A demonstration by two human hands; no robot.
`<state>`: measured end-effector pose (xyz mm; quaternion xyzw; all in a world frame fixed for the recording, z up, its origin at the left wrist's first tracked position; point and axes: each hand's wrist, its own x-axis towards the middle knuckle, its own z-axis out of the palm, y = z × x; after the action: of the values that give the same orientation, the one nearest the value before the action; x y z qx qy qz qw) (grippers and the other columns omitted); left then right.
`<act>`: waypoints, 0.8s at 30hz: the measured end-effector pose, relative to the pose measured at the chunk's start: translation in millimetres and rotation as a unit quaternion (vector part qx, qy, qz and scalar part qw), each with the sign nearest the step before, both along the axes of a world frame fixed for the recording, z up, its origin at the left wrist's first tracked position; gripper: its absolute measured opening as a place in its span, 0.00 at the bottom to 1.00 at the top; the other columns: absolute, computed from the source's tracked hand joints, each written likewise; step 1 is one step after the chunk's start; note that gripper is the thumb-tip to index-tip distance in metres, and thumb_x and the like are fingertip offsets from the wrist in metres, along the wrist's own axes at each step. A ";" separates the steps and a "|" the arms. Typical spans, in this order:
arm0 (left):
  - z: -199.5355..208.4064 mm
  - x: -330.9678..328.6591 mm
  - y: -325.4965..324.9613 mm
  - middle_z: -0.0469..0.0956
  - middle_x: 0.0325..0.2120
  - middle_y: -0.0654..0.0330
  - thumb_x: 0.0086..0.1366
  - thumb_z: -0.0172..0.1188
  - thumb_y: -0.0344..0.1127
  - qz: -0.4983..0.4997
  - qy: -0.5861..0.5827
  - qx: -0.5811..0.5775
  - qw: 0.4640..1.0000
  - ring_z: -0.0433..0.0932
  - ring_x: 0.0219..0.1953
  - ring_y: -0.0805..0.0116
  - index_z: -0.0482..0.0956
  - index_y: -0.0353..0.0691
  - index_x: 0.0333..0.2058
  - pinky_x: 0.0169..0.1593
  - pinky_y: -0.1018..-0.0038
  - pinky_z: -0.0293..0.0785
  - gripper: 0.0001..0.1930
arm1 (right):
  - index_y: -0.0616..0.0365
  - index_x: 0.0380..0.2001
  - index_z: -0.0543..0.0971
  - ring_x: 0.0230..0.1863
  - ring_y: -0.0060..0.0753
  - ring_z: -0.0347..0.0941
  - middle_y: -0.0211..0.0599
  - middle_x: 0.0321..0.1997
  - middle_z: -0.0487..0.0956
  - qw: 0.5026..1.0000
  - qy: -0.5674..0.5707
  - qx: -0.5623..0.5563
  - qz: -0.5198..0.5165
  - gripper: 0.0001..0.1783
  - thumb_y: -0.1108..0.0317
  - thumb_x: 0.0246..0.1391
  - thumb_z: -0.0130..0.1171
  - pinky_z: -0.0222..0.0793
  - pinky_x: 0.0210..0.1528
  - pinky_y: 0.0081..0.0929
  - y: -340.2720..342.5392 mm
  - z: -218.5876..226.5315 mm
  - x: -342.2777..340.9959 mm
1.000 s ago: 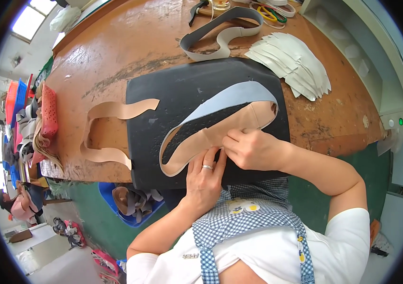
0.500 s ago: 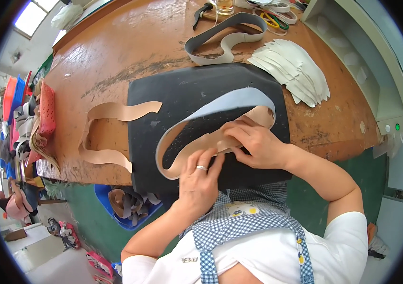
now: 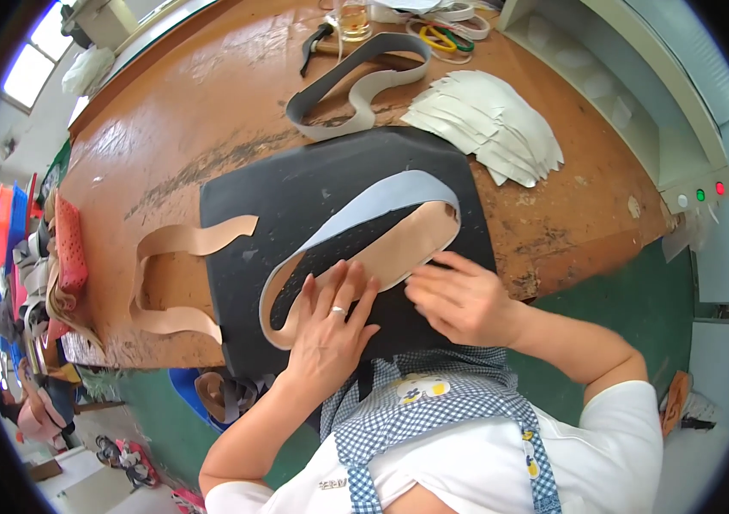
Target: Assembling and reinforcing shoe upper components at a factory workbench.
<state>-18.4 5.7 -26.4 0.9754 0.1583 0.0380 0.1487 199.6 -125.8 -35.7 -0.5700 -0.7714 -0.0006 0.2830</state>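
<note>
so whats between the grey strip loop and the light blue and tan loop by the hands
In the head view, bare black mat and a sliver of brown tabletop lie between the grey strip loop and the light blue and tan loop.

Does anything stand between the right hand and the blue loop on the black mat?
Nothing visible does: the right hand is at the near edge of the loop; the left hand lies over its tan side, farther left.

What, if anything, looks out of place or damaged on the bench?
The wooden tabletop is scarred with dark scuffs beyond the black mat. The loose tan strip straddles the mat's left edge, which looks slightly untidy. The looped band under the left hand shows no obvious damage, and no spill is visible.
</note>
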 end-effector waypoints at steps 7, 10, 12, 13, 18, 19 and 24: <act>25.3 31.2 8.1 0.61 0.63 0.48 0.54 0.66 0.32 -0.069 0.013 0.014 0.997 0.61 0.66 0.49 0.68 0.35 0.60 0.64 0.55 0.62 0.33 | 0.57 0.55 0.67 0.43 0.51 0.75 0.48 0.44 0.77 0.912 0.160 0.036 -0.375 0.34 0.72 0.45 0.69 0.71 0.41 0.38 28.1 -0.8 10.7; 67.4 75.6 21.1 0.69 0.57 0.49 0.48 0.66 0.24 -0.074 -0.185 0.104 0.974 0.66 0.61 0.50 0.70 0.36 0.58 0.61 0.57 0.65 0.34 | 0.59 0.51 0.70 0.37 0.57 0.77 0.55 0.38 0.78 0.909 0.227 0.031 -0.349 0.24 0.71 0.50 0.62 0.71 0.36 0.42 51.7 -1.4 17.6; 71.1 92.9 42.6 0.69 0.56 0.43 0.53 0.58 0.26 -0.062 -0.186 0.170 0.966 0.65 0.62 0.49 0.68 0.31 0.58 0.62 0.60 0.64 0.30 | 0.63 0.42 0.75 0.29 0.58 0.76 0.55 0.27 0.77 0.918 0.285 -0.098 -0.259 0.14 0.73 0.50 0.58 0.72 0.33 0.45 59.1 28.5 22.5; 74.8 96.2 50.6 0.72 0.53 0.48 0.51 0.62 0.26 -0.059 -0.183 0.181 0.965 0.68 0.59 0.50 0.70 0.34 0.57 0.60 0.59 0.66 0.31 | 0.65 0.35 0.77 0.27 0.58 0.75 0.55 0.21 0.75 0.935 0.254 -0.092 -0.229 0.09 0.72 0.52 0.55 0.71 0.31 0.44 62.0 42.7 24.5; 93.9 77.4 90.3 0.78 0.23 0.51 0.56 0.65 0.34 -0.052 -0.057 0.017 0.997 0.79 0.30 0.53 0.82 0.39 0.36 0.37 0.61 0.74 0.09 | 0.63 0.40 0.80 0.25 0.49 0.77 0.50 0.22 0.78 0.960 0.116 -0.250 -0.052 0.13 0.67 0.55 0.54 0.71 0.28 0.34 83.3 80.5 40.5; 92.4 70.9 95.3 0.74 0.19 0.48 0.59 0.63 0.35 -0.032 -0.097 -0.031 0.994 0.76 0.22 0.56 0.81 0.36 0.30 0.29 0.63 0.71 0.08 | 0.62 0.42 0.80 0.23 0.41 0.76 0.44 0.21 0.78 0.915 0.279 -0.291 -0.036 0.15 0.65 0.57 0.54 0.72 0.28 0.32 87.4 82.1 41.2; 76.0 46.4 103.1 0.68 0.14 0.55 0.63 0.59 0.34 0.104 -0.147 -0.173 0.968 0.63 0.19 0.73 0.77 0.31 0.30 0.25 0.71 0.64 0.10 | 0.57 0.61 0.70 0.32 0.26 0.76 0.38 0.38 0.79 0.947 0.295 -0.039 -0.120 0.32 0.69 0.53 0.66 0.75 0.37 0.26 89.1 12.0 43.4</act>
<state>28.1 108.9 49.6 0.8967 0.2395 0.1687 0.3319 242.9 -36.6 -23.7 -0.6440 -0.5784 0.1641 0.4731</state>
